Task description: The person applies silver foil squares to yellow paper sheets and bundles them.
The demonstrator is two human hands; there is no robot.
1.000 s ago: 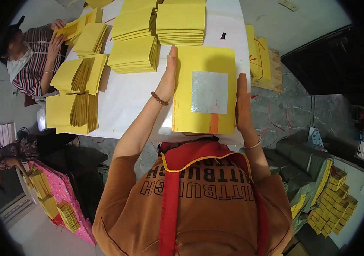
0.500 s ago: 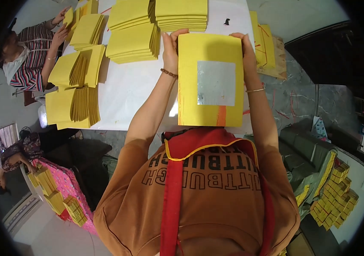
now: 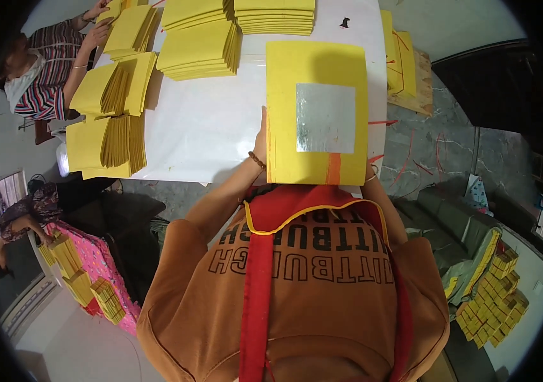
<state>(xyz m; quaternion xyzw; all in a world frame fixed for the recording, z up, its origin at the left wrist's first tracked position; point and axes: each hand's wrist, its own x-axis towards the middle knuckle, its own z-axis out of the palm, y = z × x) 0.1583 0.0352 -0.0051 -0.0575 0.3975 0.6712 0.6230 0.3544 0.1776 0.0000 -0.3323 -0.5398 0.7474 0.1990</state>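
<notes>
A tall yellow paper stack or block [image 3: 316,63] stands at the table's near edge, right in front of me. On its top face lies a shiny silver-grey square [image 3: 326,118], and orange-red smears mark its lower edge. My left hand [image 3: 262,137] is against the block's left side, with its fingers hidden behind it. Of my right hand [image 3: 371,173] only the wrist part shows, low at the block's right side; the block covers the rest.
Several folded yellow paper stacks [image 3: 198,51] fill the far and left parts of the white table [image 3: 207,127]. A co-worker in a striped top [image 3: 55,57] handles yellow paper at far left. Red strips [image 3: 383,122] lie by the right edge. Yellow bundles [image 3: 491,293] are piled at lower right.
Both my hands have moved from the block's far corners down its sides toward me. The fingers, partly seen before, are now hidden. The block stays in front of me.
</notes>
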